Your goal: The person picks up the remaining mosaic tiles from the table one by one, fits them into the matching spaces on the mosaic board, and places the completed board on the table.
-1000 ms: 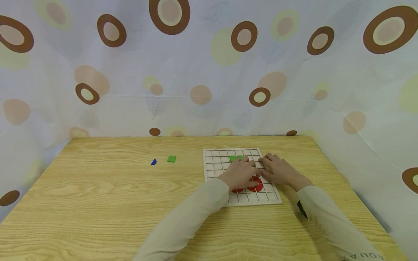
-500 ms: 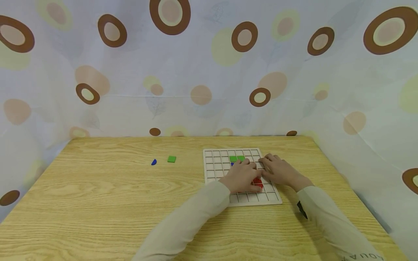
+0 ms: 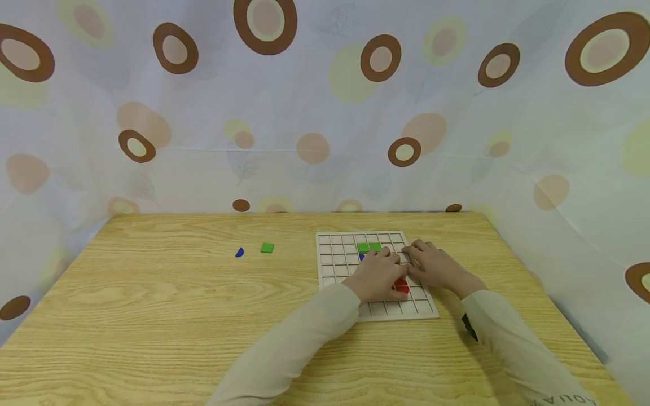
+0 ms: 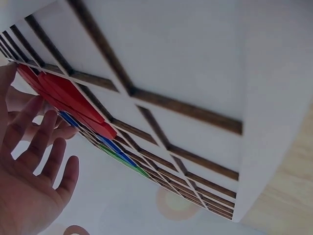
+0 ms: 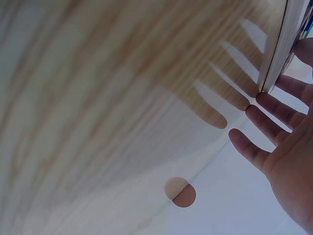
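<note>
A white board with a dark grid [image 3: 334, 259] lies right of centre on the table. My left hand [image 3: 377, 277] is over it, palm down with loosely bent fingers. Below this hand, flat red pieces [image 3: 402, 286] are partly hidden; in the left wrist view the thumb and index finger are close to the red pieces [image 4: 73, 95]. Two green squares [image 3: 368, 247] and a partly covered blue piece [image 3: 361, 256] lie beyond the fingers. At the board's right edge rests my right hand [image 3: 435, 267], its extended fingers against the board's side [image 5: 278, 49] in the right wrist view.
On the wooden table [image 3: 178, 316], left of the board, lie a loose green square [image 3: 267, 247] and a small blue half-round piece [image 3: 240, 252]. A patterned curtain [image 3: 284, 113] stands behind the table and along both sides.
My left hand has shifted slightly right and toward me, uncovering the green squares and a bit of blue, while covering more red. The right hand stays in place.
</note>
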Tool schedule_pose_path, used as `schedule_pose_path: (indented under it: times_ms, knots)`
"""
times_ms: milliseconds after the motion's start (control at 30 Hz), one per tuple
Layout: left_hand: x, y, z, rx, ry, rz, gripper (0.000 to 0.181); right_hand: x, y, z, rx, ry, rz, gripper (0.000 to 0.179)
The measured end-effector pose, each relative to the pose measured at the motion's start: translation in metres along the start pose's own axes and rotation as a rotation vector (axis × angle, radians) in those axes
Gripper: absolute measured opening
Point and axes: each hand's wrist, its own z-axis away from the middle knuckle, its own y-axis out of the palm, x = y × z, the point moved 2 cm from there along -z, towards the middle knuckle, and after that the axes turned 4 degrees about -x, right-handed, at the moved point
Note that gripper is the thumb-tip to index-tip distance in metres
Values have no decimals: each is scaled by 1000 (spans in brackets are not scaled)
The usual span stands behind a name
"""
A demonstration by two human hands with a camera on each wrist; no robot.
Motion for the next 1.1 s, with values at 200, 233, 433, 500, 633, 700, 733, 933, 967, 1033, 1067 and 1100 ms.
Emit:
schedule_pose_path:
  times_ms: [200, 233, 433, 500, 633, 700, 733, 933, 967, 1033, 1067, 1100]
  knots:
    - [2, -1, 1, 4, 2, 27, 42, -1, 1, 0, -3, -1, 7, 38]
    - [4, -1, 2, 2, 3, 38, 42, -1, 2, 0, -4, -2, 6, 38]
    - [17, -3, 6, -27, 0, 63, 42, 1, 1, 0, -36, -4, -17, 38]
    - [21, -5, 9, -29, -8, 64, 41, 1, 1, 0, -57, -18, -12, 38]
    - [30, -12, 18, -17, -27, 87, 39, -1, 3, 0, -58, -15, -10, 39]
    - [35, -14, 22, -11, -33, 98, 39, -2, 4, -2, -38, 4, -17, 40]
    - [38, -14, 24, -11, -34, 102, 39, -3, 5, -2, -31, 12, -12, 40]
    - [54, -14, 36, -24, -37, 105, 39, -3, 4, -2, -14, 23, -2, 40]
    - [57, -14, 38, -30, -37, 111, 39, -3, 4, -2, -14, 18, -2, 40]
    - [63, -14, 43, -42, -42, 130, 38, -3, 4, -2, -18, 18, -4, 40]
    - [66, -14, 46, -51, -45, 140, 37, -3, 5, -2, -19, 17, -4, 40]
    - [69, -14, 49, -56, -47, 145, 36, -3, 5, -2, -22, 13, -6, 40]
